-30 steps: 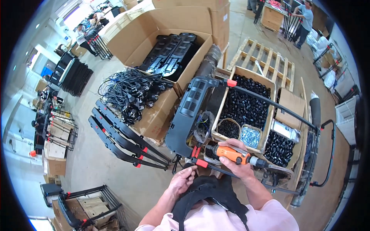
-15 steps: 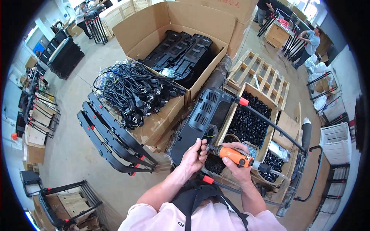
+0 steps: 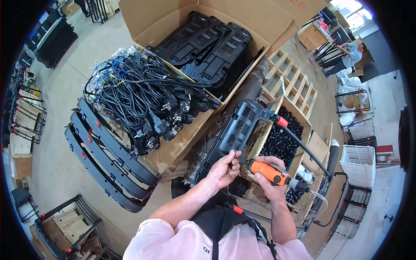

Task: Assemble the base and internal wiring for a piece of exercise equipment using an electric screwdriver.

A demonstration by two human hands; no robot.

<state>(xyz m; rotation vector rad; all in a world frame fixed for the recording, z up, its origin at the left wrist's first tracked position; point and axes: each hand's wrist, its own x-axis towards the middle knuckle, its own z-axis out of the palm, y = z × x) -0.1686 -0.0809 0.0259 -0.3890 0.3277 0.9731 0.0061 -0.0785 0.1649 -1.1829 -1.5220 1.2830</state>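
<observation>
In my right hand [image 3: 274,189] is an orange air screwdriver [image 3: 265,170], its nose pointing left and a clear hose trailing from its rear end. My left hand [image 3: 224,170] is closed in a pinch just left of the screwdriver's nose; whatever is between its fingertips is too small to make out. Below and beyond my hands lies a long black plastic housing [image 3: 230,139] with vent slots. A black metal tube frame [image 3: 303,139] with red end pieces runs along its right side.
An open wooden box [image 3: 284,137] of small black parts stands at the right, a wooden pallet [image 3: 294,80] beyond it. At the left, power cords [image 3: 138,93] are heaped on a carton, beside curved black panels [image 3: 113,162]. A big carton [image 3: 264,54] holds black plastic covers [image 3: 212,52]. Another person [image 3: 346,56] stands far right.
The view has shifted, so the cord heap and panels appear larger and further left. My left hand stays pinched by the screwdriver's nose, and my right hand keeps its grip.
</observation>
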